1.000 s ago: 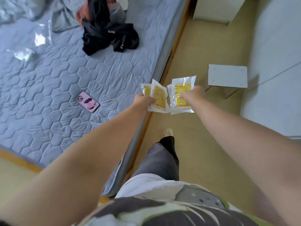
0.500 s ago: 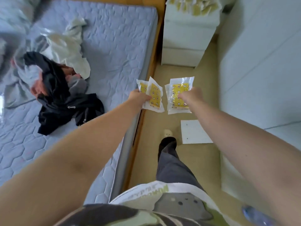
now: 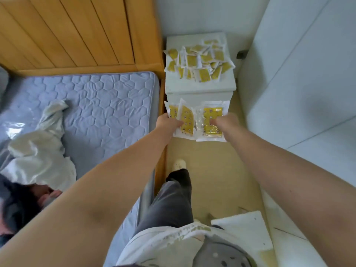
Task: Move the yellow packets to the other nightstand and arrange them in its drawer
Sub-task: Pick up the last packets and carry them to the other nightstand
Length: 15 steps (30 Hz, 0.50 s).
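Note:
My left hand [image 3: 167, 123] grips two yellow packets [image 3: 185, 118] fanned out in clear wrappers. A third yellow packet [image 3: 212, 114] is pinched in my right hand [image 3: 225, 121]. Both hands are held out side by side in front of a white nightstand [image 3: 200, 87], level with its front. Several more yellow packets [image 3: 200, 61] lie in a loose pile on the nightstand's top. No open drawer shows.
The bed with a grey quilted mattress [image 3: 107, 108] and wooden headboard [image 3: 77, 31] is on the left, with clothes [image 3: 36, 151] heaped on it. A white wall panel [image 3: 300, 78] runs along the right. A white board [image 3: 244, 234] lies on the tan floor by my leg.
I have walked along the bed toward the white nightstand, which is now close in front. Both hands still hold the same packets out ahead.

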Each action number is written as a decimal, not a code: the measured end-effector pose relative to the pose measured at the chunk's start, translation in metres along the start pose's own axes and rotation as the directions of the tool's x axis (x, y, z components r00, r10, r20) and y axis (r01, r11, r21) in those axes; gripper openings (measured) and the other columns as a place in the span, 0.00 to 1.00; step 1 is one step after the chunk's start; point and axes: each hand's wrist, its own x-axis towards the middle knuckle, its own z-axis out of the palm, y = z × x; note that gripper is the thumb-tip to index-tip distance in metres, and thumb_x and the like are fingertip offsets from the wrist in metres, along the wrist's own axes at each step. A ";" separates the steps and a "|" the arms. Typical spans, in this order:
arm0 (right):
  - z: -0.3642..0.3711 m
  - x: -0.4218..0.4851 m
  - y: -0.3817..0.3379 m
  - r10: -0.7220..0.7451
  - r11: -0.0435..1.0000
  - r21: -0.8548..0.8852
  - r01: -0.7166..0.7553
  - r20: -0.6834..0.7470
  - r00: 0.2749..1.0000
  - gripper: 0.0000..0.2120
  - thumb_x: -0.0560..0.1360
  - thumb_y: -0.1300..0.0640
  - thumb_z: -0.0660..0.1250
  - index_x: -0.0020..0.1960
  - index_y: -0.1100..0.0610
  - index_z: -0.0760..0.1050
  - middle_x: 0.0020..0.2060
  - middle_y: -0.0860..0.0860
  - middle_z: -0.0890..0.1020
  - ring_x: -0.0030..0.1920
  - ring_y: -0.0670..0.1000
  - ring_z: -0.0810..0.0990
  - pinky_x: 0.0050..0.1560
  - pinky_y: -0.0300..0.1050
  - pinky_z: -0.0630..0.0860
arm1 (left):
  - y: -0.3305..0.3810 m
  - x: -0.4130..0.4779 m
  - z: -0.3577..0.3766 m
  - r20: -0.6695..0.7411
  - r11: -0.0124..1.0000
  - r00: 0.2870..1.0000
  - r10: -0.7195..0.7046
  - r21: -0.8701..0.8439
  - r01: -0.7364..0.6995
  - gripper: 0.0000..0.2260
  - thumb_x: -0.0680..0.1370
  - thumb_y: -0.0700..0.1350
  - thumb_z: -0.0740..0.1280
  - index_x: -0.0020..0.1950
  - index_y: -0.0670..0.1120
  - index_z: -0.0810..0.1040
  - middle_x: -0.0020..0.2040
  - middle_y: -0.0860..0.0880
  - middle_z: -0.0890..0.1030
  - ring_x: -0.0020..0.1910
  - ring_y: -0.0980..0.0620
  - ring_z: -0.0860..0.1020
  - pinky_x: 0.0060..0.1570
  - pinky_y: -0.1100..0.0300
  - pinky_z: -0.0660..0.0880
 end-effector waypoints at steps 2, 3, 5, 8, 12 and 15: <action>0.002 0.044 -0.026 0.022 0.999 0.027 -0.022 -0.011 1.000 0.27 0.70 0.61 0.73 0.66 0.64 0.69 0.60 0.56 0.76 0.59 0.58 0.76 0.50 0.46 0.70 | 0.030 0.044 0.009 0.015 1.000 1.000 -0.010 0.019 0.010 0.10 0.73 0.34 0.72 0.49 0.44 0.75 0.53 0.44 0.80 0.54 0.42 0.80 0.56 0.44 0.77; 0.004 0.068 -0.039 0.031 0.999 0.040 -0.030 -0.023 0.999 0.26 0.70 0.61 0.73 0.65 0.65 0.70 0.58 0.56 0.76 0.58 0.58 0.76 0.49 0.46 0.70 | 0.045 0.069 0.012 0.016 1.000 1.000 -0.015 0.020 0.015 0.12 0.72 0.34 0.72 0.53 0.43 0.76 0.54 0.45 0.80 0.55 0.42 0.80 0.56 0.44 0.77; 0.010 0.115 -0.071 0.040 0.998 0.046 -0.038 -0.039 0.998 0.24 0.70 0.62 0.73 0.63 0.66 0.70 0.53 0.55 0.76 0.55 0.55 0.76 0.50 0.45 0.71 | 0.075 0.121 0.018 0.030 0.999 0.999 -0.022 0.035 0.021 0.22 0.71 0.35 0.74 0.63 0.40 0.74 0.57 0.44 0.80 0.55 0.41 0.79 0.56 0.44 0.77; 0.018 0.178 -0.118 0.093 0.995 0.035 -0.091 -0.070 0.993 0.20 0.71 0.63 0.72 0.61 0.66 0.71 0.51 0.56 0.77 0.49 0.55 0.76 0.47 0.45 0.72 | 0.116 0.196 0.025 0.072 0.991 0.997 -0.037 0.131 0.028 0.14 0.71 0.35 0.73 0.54 0.42 0.76 0.56 0.41 0.80 0.54 0.41 0.80 0.56 0.42 0.77; 0.021 0.256 -0.169 0.216 0.976 0.046 -0.212 -0.093 0.972 0.14 0.72 0.64 0.70 0.56 0.65 0.74 0.43 0.57 0.77 0.44 0.54 0.75 0.44 0.45 0.72 | 0.166 0.271 0.037 0.083 0.975 0.991 -0.103 0.206 0.084 0.11 0.72 0.37 0.72 0.52 0.43 0.76 0.55 0.40 0.80 0.54 0.40 0.80 0.56 0.42 0.77; 0.019 0.306 -0.196 0.243 0.970 0.014 -0.243 -0.122 0.962 0.20 0.73 0.62 0.70 0.62 0.65 0.72 0.35 0.53 0.73 0.41 0.54 0.74 0.40 0.44 0.70 | 0.195 0.318 0.055 0.070 0.970 0.988 -0.134 0.212 0.117 0.19 0.73 0.38 0.72 0.62 0.42 0.75 0.56 0.41 0.80 0.53 0.42 0.80 0.56 0.45 0.78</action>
